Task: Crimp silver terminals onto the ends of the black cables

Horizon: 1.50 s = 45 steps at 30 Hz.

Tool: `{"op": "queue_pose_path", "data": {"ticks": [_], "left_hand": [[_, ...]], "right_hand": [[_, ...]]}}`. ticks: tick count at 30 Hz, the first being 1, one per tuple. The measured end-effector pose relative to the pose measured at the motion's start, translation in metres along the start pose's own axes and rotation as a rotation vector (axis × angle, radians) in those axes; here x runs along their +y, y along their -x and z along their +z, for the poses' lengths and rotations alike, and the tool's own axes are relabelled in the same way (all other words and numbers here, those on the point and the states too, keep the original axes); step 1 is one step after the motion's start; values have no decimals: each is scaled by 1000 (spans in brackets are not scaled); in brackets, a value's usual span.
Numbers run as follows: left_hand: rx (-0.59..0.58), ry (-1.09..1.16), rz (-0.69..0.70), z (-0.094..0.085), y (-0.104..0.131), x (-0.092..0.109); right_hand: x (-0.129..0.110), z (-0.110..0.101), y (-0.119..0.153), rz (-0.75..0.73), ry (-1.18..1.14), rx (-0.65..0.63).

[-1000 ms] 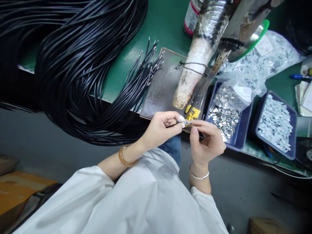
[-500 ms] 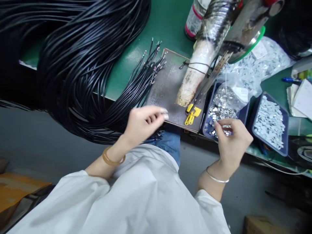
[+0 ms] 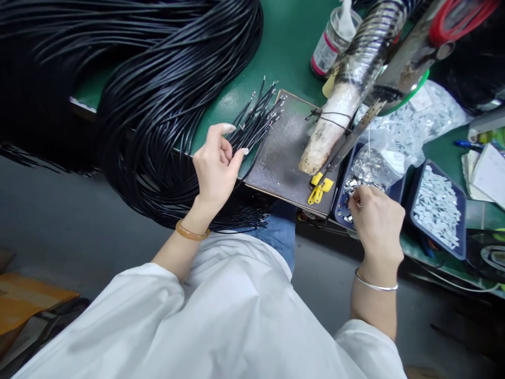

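My left hand is over the free ends of a thick bundle of black cables, thumb and forefinger apart with nothing between them. Small metal tips show on the cable ends beside it. My right hand reaches into a blue tray of small shiny metal pieces, its fingertips pinched together among them. Whatever is in the pinch is too small to make out. A clear plastic bag lies at the back of this tray.
A dark metal plate sits at the table edge, under a taped duct and yellow-tabbed parts. A second blue tray holds pale pieces. Behind are a jar, a bag of pieces and red-handled scissors.
My left hand has moved up and left from the plate's front edge to the cable ends, and its fingers have spread. My right hand has dipped deeper into the metal pieces. The view has shifted slightly.
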<state>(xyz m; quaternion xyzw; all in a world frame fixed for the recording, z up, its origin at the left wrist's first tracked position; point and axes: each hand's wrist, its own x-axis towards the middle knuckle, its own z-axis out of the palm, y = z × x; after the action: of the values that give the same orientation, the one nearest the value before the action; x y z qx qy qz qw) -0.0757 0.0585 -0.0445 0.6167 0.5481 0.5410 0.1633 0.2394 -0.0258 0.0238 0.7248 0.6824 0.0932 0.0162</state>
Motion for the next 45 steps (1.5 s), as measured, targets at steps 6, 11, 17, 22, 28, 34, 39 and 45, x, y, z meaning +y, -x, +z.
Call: {"op": "queue_pose_path", "data": {"ticks": [6, 11, 17, 22, 28, 34, 39, 45], "left_hand": [[-108, -197, 106, 1, 12, 12], [-157, -226, 98, 3, 16, 16], [-60, 444, -222, -5, 6, 39], [-945, 875, -395, -2, 21, 80], [-864, 907, -675, 27, 45, 92], [-748, 908, -587, 29, 48, 90], [-680, 859, -484, 32, 53, 91], [-605, 516, -35, 30, 54, 83]], "right_hand": [[4, 0, -8, -14, 42, -102], [13, 5, -2, 12, -166, 71], [13, -5, 15, 91, -493, 343], [-16, -16, 32, 200, -1093, 391], [-75, -4, 39, 183, -1209, 528], [-91, 6, 33, 130, -1337, 392], [-89, 7, 34, 121, -1375, 334], [-88, 9, 35, 98, -1284, 352]]}}
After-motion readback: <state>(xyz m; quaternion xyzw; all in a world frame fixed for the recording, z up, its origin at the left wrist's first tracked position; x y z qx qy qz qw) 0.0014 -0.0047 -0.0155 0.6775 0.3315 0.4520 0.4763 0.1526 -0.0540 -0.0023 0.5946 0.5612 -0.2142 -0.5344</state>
